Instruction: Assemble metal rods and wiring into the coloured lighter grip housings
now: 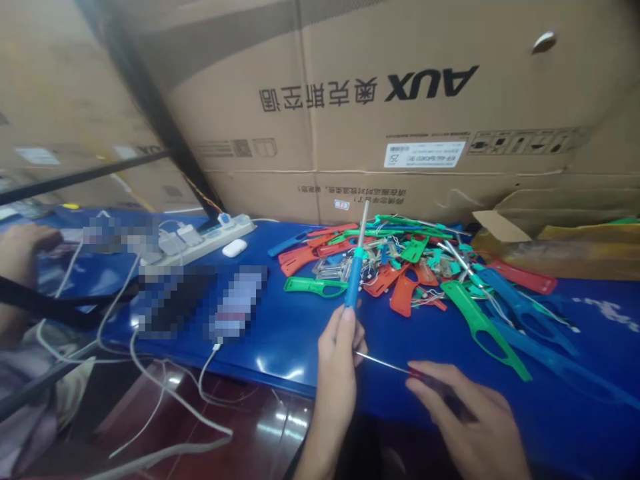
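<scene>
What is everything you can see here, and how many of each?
Cardboard boxes: several, brown, behind
Frame: one, black, left
Table: one, blue, centre
Loose parts: many, red, green, blue, heaped on table
Power strip: one, white, table's left
Small case: one, white, beside strip
Cables: several, white, left
Pixelated devices: two, dark and pale, left
Other person's hand: one, far left
Left hand: one, holding blue tool
Right hand: one, holding dark-handled tool

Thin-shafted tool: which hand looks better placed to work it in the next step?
Right, as far as I can judge. The right hand grips the thin-shafted tool by its dark handle, shaft pointing toward the left hand, which is taken up holding the blue-handled piece.
</scene>
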The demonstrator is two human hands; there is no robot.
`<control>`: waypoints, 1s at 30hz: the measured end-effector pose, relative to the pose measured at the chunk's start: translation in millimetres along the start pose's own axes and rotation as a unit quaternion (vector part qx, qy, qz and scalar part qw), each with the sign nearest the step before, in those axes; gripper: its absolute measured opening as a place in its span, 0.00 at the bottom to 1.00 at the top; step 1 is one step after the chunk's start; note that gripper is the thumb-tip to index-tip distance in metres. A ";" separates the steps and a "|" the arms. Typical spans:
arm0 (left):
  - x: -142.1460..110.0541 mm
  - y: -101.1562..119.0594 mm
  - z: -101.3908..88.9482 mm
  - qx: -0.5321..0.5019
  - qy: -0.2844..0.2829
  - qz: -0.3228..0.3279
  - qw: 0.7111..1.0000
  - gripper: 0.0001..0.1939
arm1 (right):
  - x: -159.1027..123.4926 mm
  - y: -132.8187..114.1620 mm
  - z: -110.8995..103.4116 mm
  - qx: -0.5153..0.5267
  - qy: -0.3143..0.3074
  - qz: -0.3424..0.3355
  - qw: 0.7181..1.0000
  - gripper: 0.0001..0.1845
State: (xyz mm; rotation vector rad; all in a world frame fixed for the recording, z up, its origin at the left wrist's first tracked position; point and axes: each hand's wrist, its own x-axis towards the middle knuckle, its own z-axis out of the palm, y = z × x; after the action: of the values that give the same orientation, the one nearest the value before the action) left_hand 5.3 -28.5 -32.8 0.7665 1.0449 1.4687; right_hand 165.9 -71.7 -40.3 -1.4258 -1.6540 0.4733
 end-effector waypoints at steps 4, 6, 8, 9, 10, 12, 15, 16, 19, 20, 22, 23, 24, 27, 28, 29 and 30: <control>-0.6 -0.4 -0.5 -0.008 -0.005 -0.005 1.000 0.23 | 2.0 2.4 -0.1 -0.012 0.003 -0.034 0.999 0.11; -0.7 -0.5 -1.1 -0.013 -0.009 -0.010 1.000 0.23 | -0.4 8.8 -0.7 -0.038 0.003 -0.048 0.998 0.11; -0.9 -0.2 -1.1 -0.017 -0.006 -0.016 1.000 0.24 | -3.5 16.2 -1.7 -0.067 0.002 -0.064 0.996 0.09; -1.1 0.1 -0.8 -0.017 -0.003 -0.019 1.000 0.25 | -4.8 19.1 -2.3 -0.079 -0.006 -0.066 0.995 0.09; -1.3 0.6 -0.4 -0.017 0.002 -0.022 1.000 0.25 | -5.8 21.1 -2.8 -0.088 -0.017 -0.063 0.994 0.10; -1.5 1.6 0.7 -0.013 0.011 -0.027 0.999 0.25 | -6.5 21.6 -3.7 -0.096 -0.041 -0.048 0.993 0.12; -1.7 2.8 1.5 -0.001 0.016 -0.024 1.000 0.25 | -4.0 15.1 -4.6 -0.106 -0.062 -0.038 0.992 0.15; -1.9 2.9 1.3 0.003 0.013 -0.020 1.000 0.24 | -2.4 12.1 -5.1 -0.108 -0.064 -0.045 0.991 0.16; -2.3 2.5 -1.0 0.021 -0.019 -0.010 1.000 0.23 | 2.8 4.1 -7.1 -0.122 -0.072 -0.127 0.982 0.16; -2.4 2.3 -2.0 0.030 -0.034 -0.011 0.999 0.23 | 4.4 2.3 -7.6 -0.139 -0.069 -0.171 0.973 0.16; -2.3 2.0 -3.4 0.047 -0.060 -0.017 0.997 0.23 | 6.9 0.1 -7.6 -0.190 -0.050 -0.259 0.946 0.16; -2.3 2.1 -3.7 0.053 -0.067 -0.018 0.996 0.23 | 7.7 -0.3 -6.7 -0.216 -0.031 -0.293 0.931 0.16; -2.4 2.4 -3.7 0.058 -0.070 -0.016 0.996 0.24 | 8.0 -0.4 -5.2 -0.237 -0.012 -0.318 0.918 0.15; -3.4 4.2 -3.0 0.078 -0.062 0.007 0.995 0.24 | 6.6 0.0 0.9 -0.239 0.016 -0.330 0.913 0.14; -3.8 5.0 -3.0 0.087 -0.061 0.014 0.994 0.24 | 5.4 -0.3 2.2 -0.221 0.009 -0.311 0.924 0.16; -4.1 5.6 -3.2 0.097 -0.065 0.017 0.993 0.25 | 4.1 -1.2 2.6 -0.197 -0.008 -0.279 0.940 0.17; -4.2 6.2 -3.7 0.109 -0.076 0.014 0.991 0.26 | 3.0 -2.7 1.8 -0.170 -0.035 -0.239 0.956 0.18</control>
State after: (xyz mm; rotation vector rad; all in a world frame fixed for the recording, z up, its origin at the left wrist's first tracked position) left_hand 0.2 -33.3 -28.3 1.0350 1.0926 1.3109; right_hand 162.9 -69.2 -38.1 -1.1878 -2.1317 -0.0401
